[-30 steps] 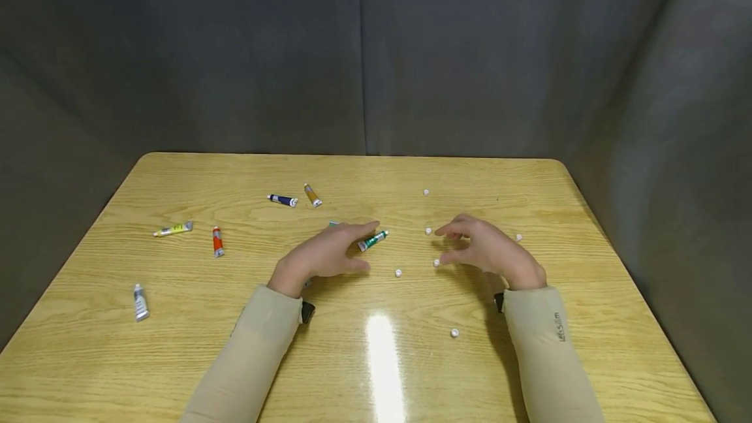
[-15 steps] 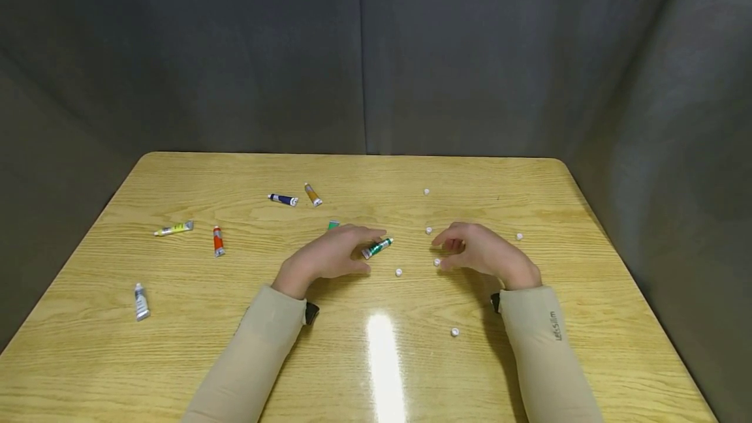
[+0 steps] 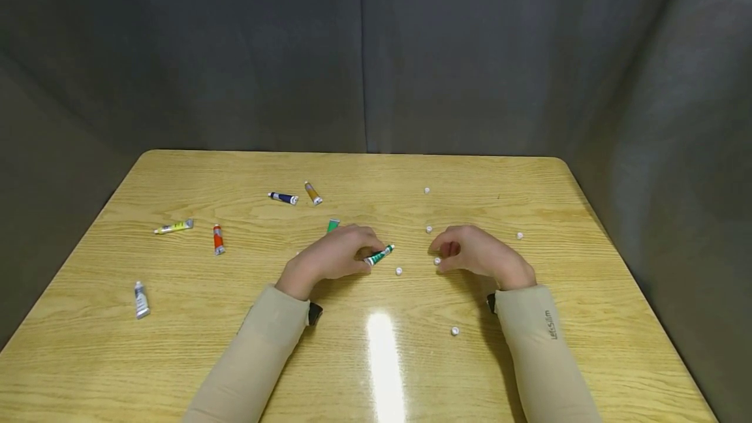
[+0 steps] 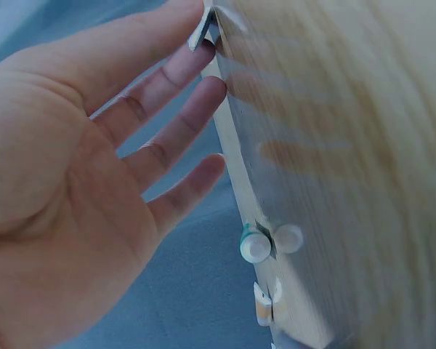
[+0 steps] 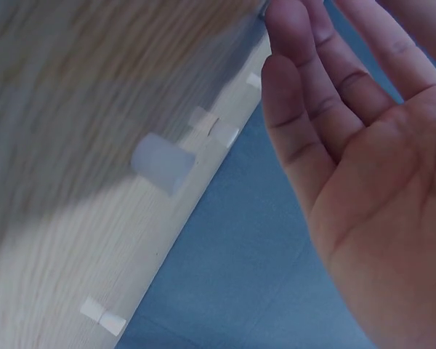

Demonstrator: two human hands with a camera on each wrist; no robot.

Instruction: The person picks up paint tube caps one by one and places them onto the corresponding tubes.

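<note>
Curtained-off bay, this one! | dark grey drapes [image 3: 247, 51] closing in back and both sides | wood-grain table [image 3: 499, 371] gleaming out front | room beyond hidden
</note>
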